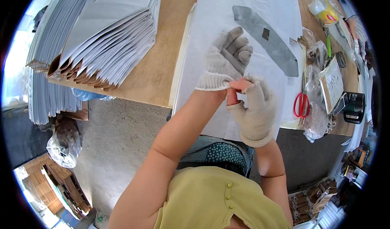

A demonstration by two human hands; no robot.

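My left hand (pixel 225 60) wears a white knit glove and is held up over a large white paper sheet (pixel 211 17), fingers loosely apart and holding nothing. My right hand (pixel 254 107), in a white knit glove with bare fingertips, pinches the cuff of the left glove (pixel 211 82) at the wrist. A long grey strip (pixel 264 38) lies on the sheet just beyond both hands.
A thick stack of folded white paper pieces (pixel 101 33) covers the left of the wooden table (pixel 162 66). Red scissors (pixel 301 105), clear plastic bags (pixel 315 123), a black tape dispenser (pixel 353 107) and a yellow packet (pixel 327 13) lie at the right. Concrete floor (pixel 118 139) is below.
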